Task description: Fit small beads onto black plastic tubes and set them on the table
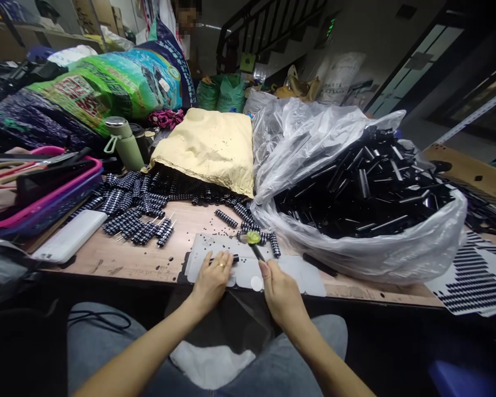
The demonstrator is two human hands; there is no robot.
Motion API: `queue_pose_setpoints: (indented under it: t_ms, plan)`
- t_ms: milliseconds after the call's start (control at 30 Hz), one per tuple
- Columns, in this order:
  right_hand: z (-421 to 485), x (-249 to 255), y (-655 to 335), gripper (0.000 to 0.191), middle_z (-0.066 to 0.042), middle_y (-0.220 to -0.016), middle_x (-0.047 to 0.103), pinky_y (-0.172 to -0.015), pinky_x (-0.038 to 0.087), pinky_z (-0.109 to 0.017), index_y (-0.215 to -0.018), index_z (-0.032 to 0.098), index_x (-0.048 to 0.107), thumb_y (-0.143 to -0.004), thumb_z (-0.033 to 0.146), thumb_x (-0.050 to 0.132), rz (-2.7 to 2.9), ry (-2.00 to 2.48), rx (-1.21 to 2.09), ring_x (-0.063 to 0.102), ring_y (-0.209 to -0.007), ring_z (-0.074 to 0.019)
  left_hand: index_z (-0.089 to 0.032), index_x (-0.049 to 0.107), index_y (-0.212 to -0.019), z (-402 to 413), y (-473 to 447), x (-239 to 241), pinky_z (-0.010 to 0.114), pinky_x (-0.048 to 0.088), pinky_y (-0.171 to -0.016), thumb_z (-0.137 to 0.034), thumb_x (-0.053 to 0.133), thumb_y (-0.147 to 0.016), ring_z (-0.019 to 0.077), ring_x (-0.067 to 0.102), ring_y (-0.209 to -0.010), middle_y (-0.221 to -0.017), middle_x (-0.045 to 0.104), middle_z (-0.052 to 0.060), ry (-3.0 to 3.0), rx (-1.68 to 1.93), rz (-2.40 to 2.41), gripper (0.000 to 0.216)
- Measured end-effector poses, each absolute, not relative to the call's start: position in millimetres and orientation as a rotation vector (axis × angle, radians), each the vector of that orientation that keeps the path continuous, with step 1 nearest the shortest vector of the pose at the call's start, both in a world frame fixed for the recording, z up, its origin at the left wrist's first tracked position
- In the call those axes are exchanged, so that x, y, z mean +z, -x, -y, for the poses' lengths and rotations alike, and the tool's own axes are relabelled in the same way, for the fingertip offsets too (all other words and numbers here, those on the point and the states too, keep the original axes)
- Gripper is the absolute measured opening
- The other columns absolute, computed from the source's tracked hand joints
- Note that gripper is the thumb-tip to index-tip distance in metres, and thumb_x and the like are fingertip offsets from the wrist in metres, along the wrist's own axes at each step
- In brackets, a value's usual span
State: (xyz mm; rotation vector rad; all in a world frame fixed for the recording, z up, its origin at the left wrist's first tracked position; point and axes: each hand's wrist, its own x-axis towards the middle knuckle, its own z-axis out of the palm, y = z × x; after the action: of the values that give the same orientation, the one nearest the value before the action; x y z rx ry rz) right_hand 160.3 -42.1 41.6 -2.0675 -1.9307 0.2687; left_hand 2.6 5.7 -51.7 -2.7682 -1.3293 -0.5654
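Observation:
My right hand point(281, 292) is closed around the dark handle of a small hammer point(257, 251). Its head, which carries something yellow-green, is over the grey board at the table edge. To its left, my left hand point(212, 278), with a ring on one finger, presses a short black tube point(235, 258) onto the grey board point(248, 266); the fingers cover most of the tube. Beyond the hammer head lie black tubes with rows of pale dots point(275, 245). A white disc point(257, 283) sits on the board between my hands.
A clear plastic bag point(314, 231) full of glossy black tubes stands right. A yellow sack point(206, 146) is behind dotted tubes point(136, 207). At left are a white phone-like slab point(75, 236), a pink-rimmed basket point(95, 168) and a green flask point(126, 143). Small black bits dot the table.

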Motion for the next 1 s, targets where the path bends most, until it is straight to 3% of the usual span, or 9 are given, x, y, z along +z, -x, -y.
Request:
queue_pose_setpoints:
  t_ms: [100, 233, 367, 500, 600, 667, 800, 900, 1000]
  plan:
    - [38, 47, -136, 0.046, -0.005, -0.061, 0.061, -0.047, 0.034, -0.024, -0.078, 0.02, 0.051, -0.091, 0.042, 0.014, 1.997, 1.854, 0.298, 0.056, -0.051, -0.0167, -0.008, 0.036, -0.131, 0, -15, -60, 0.049, 0.021, -0.102, -0.026, 0.032, -0.086, 0.0275, 0.032, -0.125, -0.129, 0.044, 0.018, 2.781, -0.533, 1.335, 0.049]
    - [32, 35, -112, 0.039, -0.01, -0.067, 0.066, -0.047, 0.033, -0.027, -0.091, 0.016, 0.056, -0.091, 0.038, 0.024, 2.312, 1.928, 0.372, 0.059, -0.052, -0.0204, -0.01, 0.038, -0.129, -6, -17, -64, 0.043, 0.029, -0.098, -0.015, 0.031, -0.082, 0.025, 0.04, -0.119, -0.126, 0.048, 0.016, 2.865, -0.622, 1.297, 0.048]
    - [26, 36, -127, 0.038, -0.004, -0.068, 0.066, -0.048, 0.03, -0.025, -0.089, 0.021, 0.053, -0.093, 0.04, 0.02, 2.235, 2.029, 0.296, 0.061, -0.057, -0.0184, -0.016, 0.053, -0.115, -9, -6, -43, 0.039, 0.041, -0.082, -0.012, 0.032, -0.081, 0.0247, 0.054, -0.098, -0.102, 0.06, 0.014, 3.001, -0.638, 1.456, 0.04]
    - [20, 25, -163, 0.039, -0.003, -0.064, 0.064, -0.048, 0.026, -0.024, -0.079, 0.021, 0.051, -0.092, 0.043, 0.022, 2.106, 2.275, 0.134, 0.06, -0.056, -0.0175, -0.02, 0.061, -0.101, -27, 4, -7, 0.033, 0.043, -0.069, -0.025, 0.043, -0.081, 0.0233, 0.058, -0.077, -0.081, 0.063, 0.01, 3.199, -0.435, 1.538, 0.027]
    - [14, 5, -185, 0.037, -0.003, -0.067, 0.064, -0.049, 0.027, -0.024, -0.077, 0.02, 0.052, -0.091, 0.044, 0.028, 2.136, 2.306, 0.066, 0.058, -0.058, -0.0166, -0.021, 0.055, -0.112, -75, 0, 6, 0.039, 0.039, -0.081, -0.018, 0.035, -0.085, 0.0241, 0.054, -0.092, -0.098, 0.06, 0.012, 2.955, -0.568, 1.705, 0.033]
    - [2, 0, -198, 0.035, -0.003, -0.071, 0.063, -0.053, 0.031, -0.024, -0.075, 0.019, 0.052, -0.09, 0.042, 0.031, 2.126, 2.239, 0.007, 0.058, -0.064, -0.0157, -0.026, 0.051, -0.116, -115, -8, 3, 0.047, 0.028, -0.093, -0.015, 0.039, -0.084, 0.025, 0.044, -0.11, -0.114, 0.053, 0.011, 2.97, -0.595, 1.535, 0.036]
    - [-53, 24, -233, 0.038, -0.01, -0.09, 0.059, -0.074, 0.039, -0.03, -0.089, 0.013, 0.056, -0.093, 0.035, 0.025, 1.854, 2.246, -0.166, 0.054, -0.092, -0.0194, -0.024, 0.059, -0.098, -163, -21, -19, 0.055, 0.016, -0.097, -0.025, 0.053, -0.079, 0.0283, 0.034, -0.118, -0.12, 0.049, 0.009, 3.074, -0.483, 1.416, 0.02]
    - [-101, 42, -262, 0.03, -0.008, -0.106, 0.055, -0.082, 0.043, -0.037, -0.106, 0.013, 0.052, -0.09, 0.033, 0.038, 1.726, 2.285, -0.136, 0.053, -0.098, -0.0185, -0.019, 0.058, -0.091, -162, -22, -27, 0.052, 0.02, -0.097, -0.025, 0.05, -0.081, 0.0267, 0.039, -0.113, -0.112, 0.052, 0.01, 3.036, -0.528, 1.445, 0.014]
    - [-128, 44, -282, 0.033, -0.007, -0.112, 0.053, -0.08, 0.047, -0.038, -0.112, 0.014, 0.049, -0.084, 0.032, 0.051, 1.645, 2.258, 0.001, 0.055, -0.094, -0.0173, -0.016, 0.053, -0.099, -142, -16, -22, 0.042, 0.034, -0.088, -0.027, 0.041, -0.085, 0.0228, 0.049, -0.097, -0.099, 0.057, 0.01, 3.008, -0.583, 1.48, 0.021]
